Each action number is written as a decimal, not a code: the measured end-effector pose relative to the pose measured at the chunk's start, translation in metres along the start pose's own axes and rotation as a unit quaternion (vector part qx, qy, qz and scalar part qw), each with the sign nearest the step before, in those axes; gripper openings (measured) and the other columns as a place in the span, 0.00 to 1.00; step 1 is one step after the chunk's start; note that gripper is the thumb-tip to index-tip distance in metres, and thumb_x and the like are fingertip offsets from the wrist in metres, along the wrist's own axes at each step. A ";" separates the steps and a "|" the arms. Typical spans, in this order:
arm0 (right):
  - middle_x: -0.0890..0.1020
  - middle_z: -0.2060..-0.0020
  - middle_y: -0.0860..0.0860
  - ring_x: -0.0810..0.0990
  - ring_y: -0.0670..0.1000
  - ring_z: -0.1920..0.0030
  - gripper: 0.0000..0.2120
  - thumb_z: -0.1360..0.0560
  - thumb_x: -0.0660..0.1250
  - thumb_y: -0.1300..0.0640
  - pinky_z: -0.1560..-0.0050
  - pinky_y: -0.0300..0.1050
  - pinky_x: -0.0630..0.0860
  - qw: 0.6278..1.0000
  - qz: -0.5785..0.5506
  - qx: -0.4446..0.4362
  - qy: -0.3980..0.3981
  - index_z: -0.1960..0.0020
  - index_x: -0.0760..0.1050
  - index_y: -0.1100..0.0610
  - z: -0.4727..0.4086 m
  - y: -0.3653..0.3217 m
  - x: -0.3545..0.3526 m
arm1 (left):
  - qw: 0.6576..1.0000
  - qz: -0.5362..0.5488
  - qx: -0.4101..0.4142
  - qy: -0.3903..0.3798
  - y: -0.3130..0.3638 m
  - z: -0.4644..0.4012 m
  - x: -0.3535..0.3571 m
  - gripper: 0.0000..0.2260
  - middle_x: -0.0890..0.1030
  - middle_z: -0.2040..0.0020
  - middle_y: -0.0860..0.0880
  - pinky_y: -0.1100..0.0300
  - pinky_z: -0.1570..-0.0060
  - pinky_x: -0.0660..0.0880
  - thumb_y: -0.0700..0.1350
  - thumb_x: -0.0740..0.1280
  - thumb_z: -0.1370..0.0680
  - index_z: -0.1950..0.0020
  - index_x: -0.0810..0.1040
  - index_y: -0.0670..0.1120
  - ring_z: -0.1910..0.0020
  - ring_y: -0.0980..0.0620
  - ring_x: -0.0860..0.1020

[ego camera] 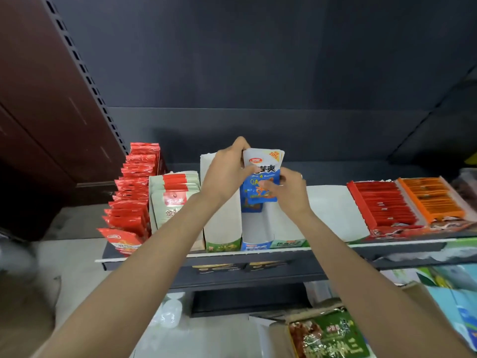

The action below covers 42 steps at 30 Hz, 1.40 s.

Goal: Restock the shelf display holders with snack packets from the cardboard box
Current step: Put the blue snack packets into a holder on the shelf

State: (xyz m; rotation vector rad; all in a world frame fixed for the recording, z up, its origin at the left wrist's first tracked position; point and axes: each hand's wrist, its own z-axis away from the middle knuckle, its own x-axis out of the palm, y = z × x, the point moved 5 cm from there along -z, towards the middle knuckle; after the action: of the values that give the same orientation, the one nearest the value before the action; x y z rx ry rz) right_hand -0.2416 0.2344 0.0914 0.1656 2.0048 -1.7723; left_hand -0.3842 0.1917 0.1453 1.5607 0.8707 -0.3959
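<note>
Blue-and-white snack packets held as a small stack above the blue display holder on the shelf. Left hand curled round the top edge, right hand pinching the lower front. Likely light, limp, slick film; best gripped by the edges, kept squared.

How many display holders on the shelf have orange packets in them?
1. The orange-packet holder lies at the right end of the shelf, beside the red-packet holder. Anything farther right is cut off by the frame edge.

bare forearms, no sleeves visible
</note>
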 end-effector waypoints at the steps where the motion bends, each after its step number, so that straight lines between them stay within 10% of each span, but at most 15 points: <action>1: 0.82 0.56 0.53 0.80 0.45 0.60 0.09 0.27 0.71 0.62 0.61 0.37 0.78 1.000 -0.002 0.004 0.000 0.48 0.78 0.62 -0.001 0.001 0.002 | 1.000 -0.020 -0.003 -0.001 -0.001 -0.001 0.000 0.13 0.81 0.50 0.48 0.54 0.58 0.79 0.45 0.71 0.25 0.52 0.66 0.48 0.53 0.51 0.80; 18: 0.80 0.46 0.57 0.77 0.50 0.54 0.14 0.25 0.69 0.59 0.59 0.32 0.71 0.981 0.191 -0.026 -0.008 0.41 0.75 0.62 -0.014 0.003 0.016 | 0.911 -0.393 0.106 -0.070 -0.018 -0.018 0.026 0.18 0.74 0.40 0.48 0.55 0.43 0.64 0.52 0.65 0.23 0.38 0.76 0.43 0.38 0.47 0.66; 42: 0.81 0.49 0.51 0.76 0.45 0.56 0.09 0.24 0.65 0.63 0.57 0.21 0.67 0.981 0.174 -0.079 -0.014 0.45 0.79 0.57 0.038 -0.015 -0.041 | 0.978 -0.195 0.066 0.019 0.015 0.042 0.043 0.11 0.79 0.43 0.48 0.54 0.45 0.67 0.45 0.60 0.20 0.39 0.74 0.47 0.42 0.46 0.73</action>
State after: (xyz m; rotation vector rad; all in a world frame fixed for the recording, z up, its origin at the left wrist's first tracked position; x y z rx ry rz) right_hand -0.2011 0.2035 0.1194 0.4109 1.9458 -1.3861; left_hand -0.3354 0.1645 0.1178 1.5202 1.2045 -0.7187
